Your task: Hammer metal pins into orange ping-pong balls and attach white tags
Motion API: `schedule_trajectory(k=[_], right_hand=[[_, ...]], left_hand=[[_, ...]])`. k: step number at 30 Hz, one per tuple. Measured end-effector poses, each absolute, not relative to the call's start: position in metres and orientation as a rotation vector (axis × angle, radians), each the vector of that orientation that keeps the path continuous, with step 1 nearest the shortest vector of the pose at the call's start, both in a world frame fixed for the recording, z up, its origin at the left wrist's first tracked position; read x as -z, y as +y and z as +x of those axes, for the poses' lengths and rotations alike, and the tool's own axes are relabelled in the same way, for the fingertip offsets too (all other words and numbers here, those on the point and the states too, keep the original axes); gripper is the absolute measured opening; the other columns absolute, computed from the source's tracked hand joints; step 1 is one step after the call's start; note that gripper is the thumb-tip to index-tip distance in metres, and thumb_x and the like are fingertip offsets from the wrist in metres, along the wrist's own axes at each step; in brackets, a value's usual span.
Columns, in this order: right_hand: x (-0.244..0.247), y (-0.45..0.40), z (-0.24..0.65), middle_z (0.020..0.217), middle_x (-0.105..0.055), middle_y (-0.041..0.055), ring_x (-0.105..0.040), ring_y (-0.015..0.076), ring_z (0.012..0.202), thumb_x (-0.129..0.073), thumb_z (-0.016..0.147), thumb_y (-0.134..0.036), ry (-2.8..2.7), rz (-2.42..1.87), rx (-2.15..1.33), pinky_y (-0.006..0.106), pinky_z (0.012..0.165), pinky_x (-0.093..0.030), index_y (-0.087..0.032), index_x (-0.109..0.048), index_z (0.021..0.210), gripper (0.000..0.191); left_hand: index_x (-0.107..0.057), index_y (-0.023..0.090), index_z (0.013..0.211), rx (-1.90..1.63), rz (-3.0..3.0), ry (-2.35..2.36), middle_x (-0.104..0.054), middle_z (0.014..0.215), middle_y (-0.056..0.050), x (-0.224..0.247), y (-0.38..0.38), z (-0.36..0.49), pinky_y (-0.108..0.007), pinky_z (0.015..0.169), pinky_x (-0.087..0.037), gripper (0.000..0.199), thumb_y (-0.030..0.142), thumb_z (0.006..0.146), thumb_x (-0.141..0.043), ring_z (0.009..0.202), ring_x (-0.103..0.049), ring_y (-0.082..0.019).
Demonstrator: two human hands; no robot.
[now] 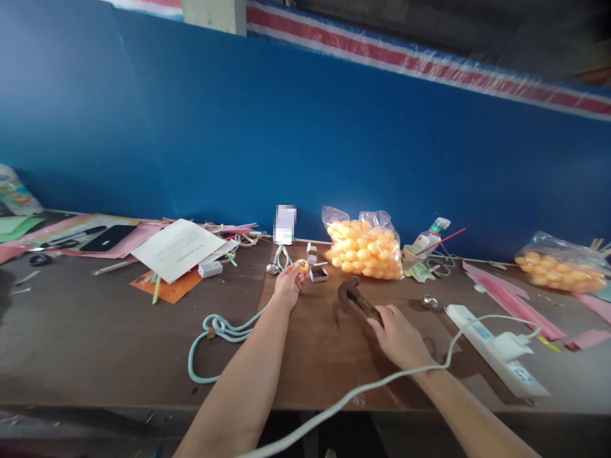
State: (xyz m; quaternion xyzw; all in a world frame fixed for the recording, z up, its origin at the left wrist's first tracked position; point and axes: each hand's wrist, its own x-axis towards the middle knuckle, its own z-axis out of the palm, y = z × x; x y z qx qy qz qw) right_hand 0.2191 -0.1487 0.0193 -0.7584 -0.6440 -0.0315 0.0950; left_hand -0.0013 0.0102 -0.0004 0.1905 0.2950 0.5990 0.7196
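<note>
My left hand (288, 285) pinches a small orange-yellow ball (302, 266) between its fingertips, above the table. A small dark or shiny spot shows on the ball, too small to make out. My right hand (397, 332) is wrapped round the wooden handle of a claw hammer (357, 298), its head pointing left and away from me. Just right of the ball stands an open little box (319, 274) with small dark bits inside. Another small box (312, 252) is behind it. A clear bag of orange balls (365, 251) sits past the hammer.
A white power strip (496, 350) lies at right, its cable (353, 395) crossing over my right forearm. A light-blue cord (203, 346) loops left of my left arm. Papers (177, 249), scissors (71, 240) and a phone (109, 238) lie farther left. A blue partition (286, 127) rises behind.
</note>
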Motion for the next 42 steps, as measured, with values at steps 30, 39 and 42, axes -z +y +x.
schedule_trajectory(k=[30, 39, 42], right_hand=[[-0.043, 0.004, 0.131, 0.105, -0.071, 0.0102, -0.064, 0.0236, 0.099, -0.047, 0.089, -0.029, -2.068, -2.303, -0.144, 0.030, 0.081, -0.043, -0.022, -0.072, 0.101, 0.029], [-0.039, 0.028, 0.127, 0.102, -0.071, 0.0159, -0.065, 0.0271, 0.100, -0.051, 0.086, -0.031, -1.951, -2.404, -0.184, 0.032, 0.080, -0.046, -0.015, -0.070, 0.105, 0.031], [-0.039, 0.029, 0.126, 0.104, -0.071, 0.0159, -0.065, 0.0265, 0.101, -0.051, 0.085, -0.029, -1.930, -2.402, -0.217, 0.031, 0.080, -0.046, -0.015, -0.070, 0.104, 0.031]], left_hand=[[-0.063, 0.012, 0.090, -1.338, 0.459, 0.714, -0.065, 0.072, -0.003, 0.004, 0.009, 0.001, -0.020, 0.057, -0.050, 0.020, 0.024, 0.076, -0.071, 0.056, -0.058, -0.007], [-0.064, 0.012, 0.092, -1.332, 0.439, 0.722, -0.065, 0.074, -0.003, 0.006, 0.012, 0.003, -0.020, 0.053, -0.049, 0.021, 0.023, 0.076, -0.071, 0.055, -0.058, -0.007], [-0.063, 0.012, 0.093, -1.323, 0.432, 0.729, -0.065, 0.075, -0.004, 0.005, 0.011, 0.003, -0.019, 0.052, -0.048, 0.022, 0.023, 0.076, -0.071, 0.055, -0.058, -0.007]])
